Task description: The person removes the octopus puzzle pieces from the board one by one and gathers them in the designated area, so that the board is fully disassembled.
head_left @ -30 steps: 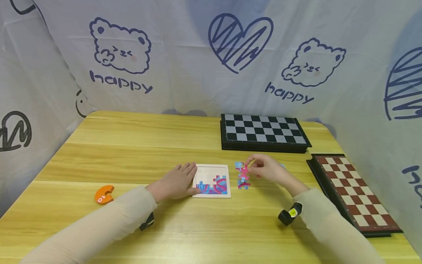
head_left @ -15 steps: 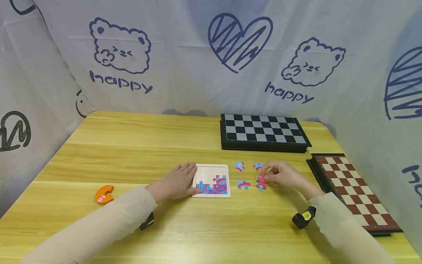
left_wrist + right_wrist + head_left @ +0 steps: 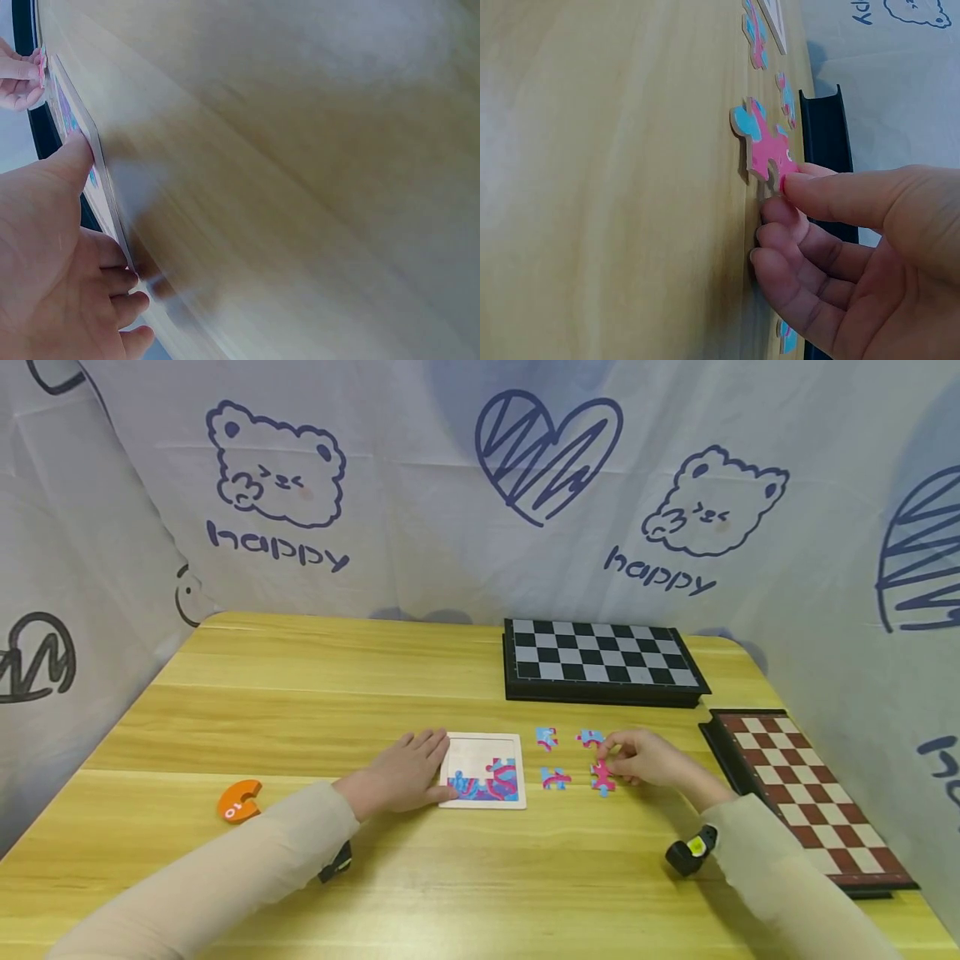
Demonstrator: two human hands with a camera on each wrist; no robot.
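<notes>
A white puzzle tray [image 3: 481,745] lies on the wooden table, its lower half filled with blue and pink pieces. My left hand [image 3: 433,766] rests flat on the tray's left edge, with the thumb [image 3: 75,154] against the rim [image 3: 99,169]. To the tray's right lie three loose pieces [image 3: 547,737] [image 3: 590,737] [image 3: 555,778]. My right hand [image 3: 628,760] pinches a pink piece [image 3: 602,777] that lies flat on the table. In the right wrist view the thumb [image 3: 832,196] touches the corner of the pink piece [image 3: 763,146], and the other fingers curl against the table.
A black-and-white chessboard [image 3: 600,662] lies at the back right. A red-brown chessboard [image 3: 806,797] lies along the right edge. An orange C-shaped piece [image 3: 238,800] sits at the front left. Printed cloth walls surround the table [image 3: 300,693].
My right hand carried the pink piece from beside the tray out to the right and lowered it onto the table past the loose pieces. The left hand has not moved.
</notes>
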